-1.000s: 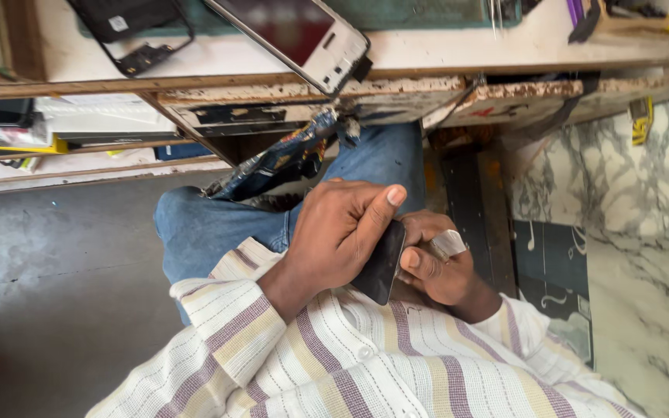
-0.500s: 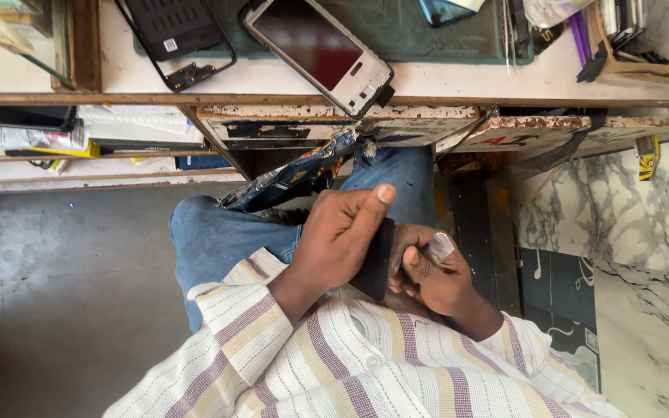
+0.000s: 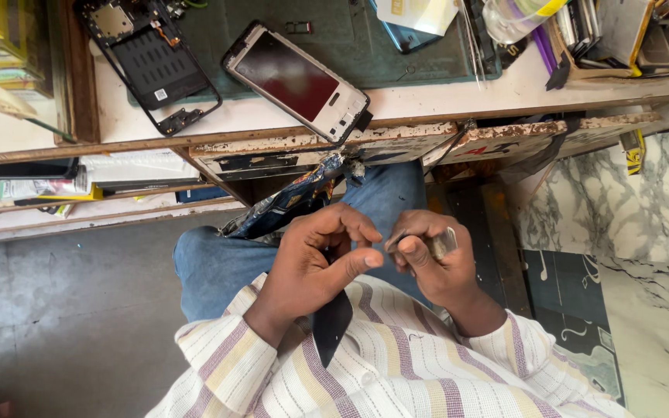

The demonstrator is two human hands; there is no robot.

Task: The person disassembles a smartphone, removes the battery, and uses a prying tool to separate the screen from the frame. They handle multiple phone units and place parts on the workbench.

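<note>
The left hand point(image 3: 315, 259) has lifted, loosely curled over a dark panel point(image 3: 331, 325); the right hand point(image 3: 431, 259) pinches a small silvery piece point(image 3: 443, 243).

White-framed phone point(image 3: 297, 81) and gutted black phone chassis point(image 3: 152, 66) on workbench point(image 3: 458, 97)

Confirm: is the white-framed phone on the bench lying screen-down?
No. The white-framed phone lies screen-up on the bench, its dark reddish display facing the camera.
</note>
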